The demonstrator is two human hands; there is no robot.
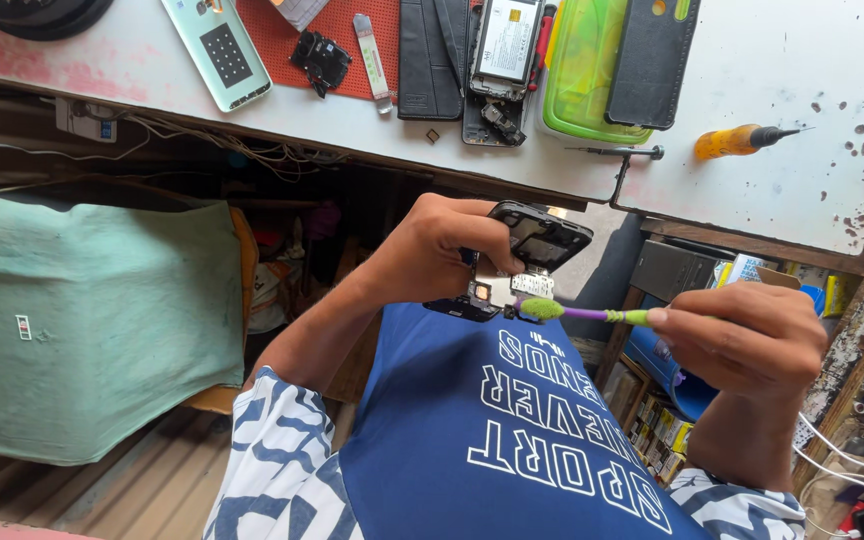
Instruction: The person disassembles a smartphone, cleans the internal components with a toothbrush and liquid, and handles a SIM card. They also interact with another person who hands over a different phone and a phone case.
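My left hand [437, 250] grips a black opened phone [542, 238] with its inner boards exposed, held just below the table edge over my blue shirt. My right hand [747, 340] pinches the handle of a small purple and green brush [592, 313]. The brush's green bristle head [542, 308] touches the lower part of the phone's exposed inside.
The white stained table [812, 190] holds an orange-handled screwdriver [737, 141], a thin metal tool [617, 152], a green plastic box [582, 75], a black phone case [652, 60], a dismantled phone [500, 60], a red mat [277, 45] and a pale teal phone [217, 50]. A green cloth [82, 320] hangs at left.
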